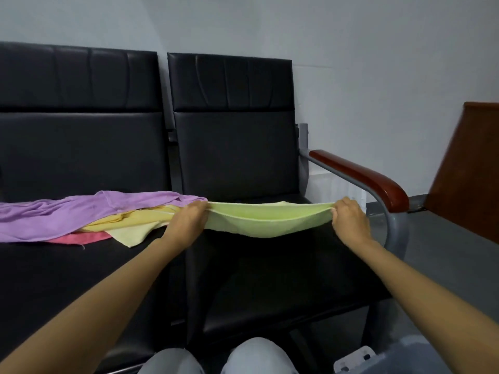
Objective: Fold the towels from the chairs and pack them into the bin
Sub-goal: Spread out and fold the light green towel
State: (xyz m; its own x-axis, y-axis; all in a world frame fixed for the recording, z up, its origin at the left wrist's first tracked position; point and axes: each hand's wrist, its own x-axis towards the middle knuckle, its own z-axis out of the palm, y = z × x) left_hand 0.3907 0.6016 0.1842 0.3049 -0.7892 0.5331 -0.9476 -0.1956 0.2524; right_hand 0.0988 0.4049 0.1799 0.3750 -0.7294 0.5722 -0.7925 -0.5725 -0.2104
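- Currently the left hand (186, 219) and the right hand (349, 217) each pinch one end of a pale green terry towel (266, 222). The fingers of both hands are curled tight over its upper edge.
- Stretched between the two hands, the green towel sags in a shallow curve just above the seat of the right-hand black padded leather chair (235, 157). It appears doubled over, with two long edges running side by side.
- On the seat of the left-hand black padded chair (75, 147) lies a loose heap of unfolded towels. A crumpled lilac towel (67, 214) is on top, with a mustard-yellow towel (140, 217) beneath it.
- A pale cream-yellow towel (129, 236) pokes out of that heap towards the front, and a pink towel (82, 238) shows at the bottom edge.
- The left hand is just beside the near end of the heap.
- A reddish-brown wooden armrest (361, 176) on a grey metal frame stands to the right of the right hand, near it but apart.
- At the lower right corner, part of a blue-grey plastic bin (421, 352) is in view. Its inside is not visible.
- Two knees in light grey trousers (172, 363) show at the bottom edge, in front of the chairs.
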